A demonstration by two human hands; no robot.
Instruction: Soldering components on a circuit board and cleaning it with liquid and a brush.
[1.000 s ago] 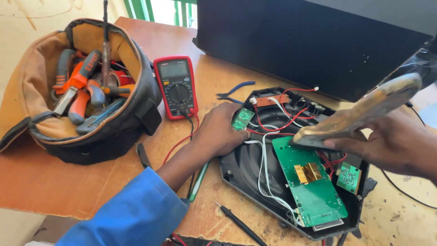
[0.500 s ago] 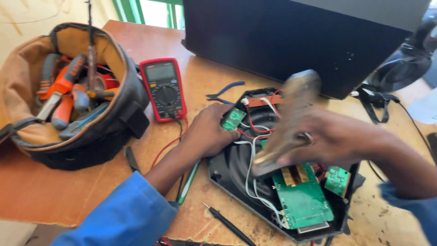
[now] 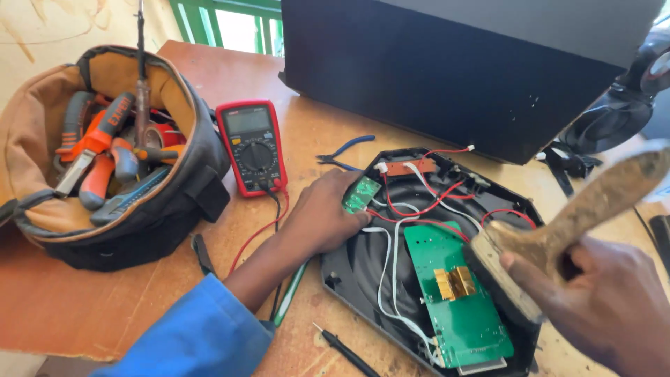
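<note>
left hand flat, right hand gripping

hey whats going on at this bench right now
A person has an opened black plastic casing on a wooden table, with its green circuit board and red and white wires exposed. The left hand rests on the casing's edge by a small green board. The right hand holds a worn wooden brush over the big board. A red multimeter and a tool bag sit to the left.
</note>
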